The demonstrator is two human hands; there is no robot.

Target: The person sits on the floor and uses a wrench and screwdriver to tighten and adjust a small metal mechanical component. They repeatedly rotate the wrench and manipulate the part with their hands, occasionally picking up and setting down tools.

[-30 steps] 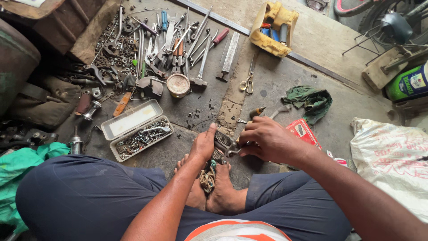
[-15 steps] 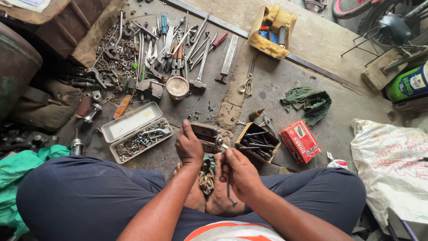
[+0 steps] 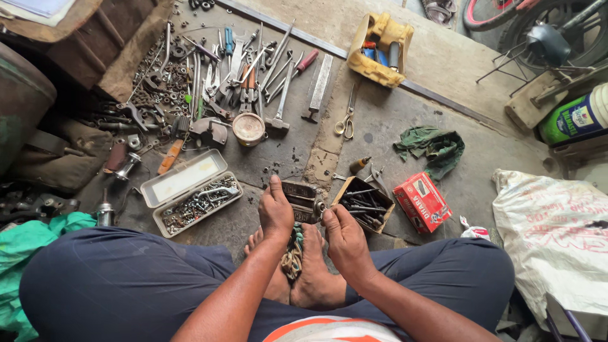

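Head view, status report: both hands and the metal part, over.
Left hand and right hand both gripping the small metal part above the bare feet. Open box of bolts beside the right hand. Nothing blocking.

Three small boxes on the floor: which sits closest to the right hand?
The open cardboard box of dark bolts, right beside the right hand. The red carton lies farther right; the hinged metal tin sits beyond the left hand.

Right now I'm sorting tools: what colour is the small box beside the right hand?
Red box, head view.
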